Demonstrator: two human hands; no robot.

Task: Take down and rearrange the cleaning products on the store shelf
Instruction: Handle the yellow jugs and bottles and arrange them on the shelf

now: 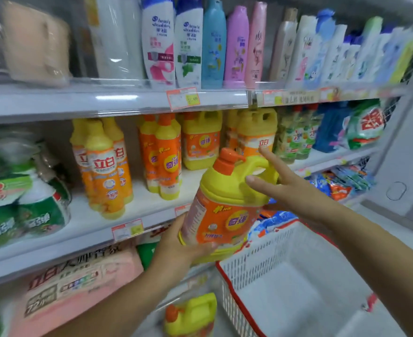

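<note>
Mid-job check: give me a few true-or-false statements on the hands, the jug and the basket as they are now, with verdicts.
1. The left hand grips the yellow jug near its base. True.
2. The right hand is curled round the jug's handle. False: the right hand's fingers are straight, by the handle.
3. The jug has an orange pump cap. True.
4. The jug stands inside the white basket. False: it is held up outside the basket, before the shelf.

Hands (281, 188): two
Yellow handled jugs (225, 210): at least four
White shampoo bottles with blue caps (158, 42): two
White basket (268, 254): one
</note>
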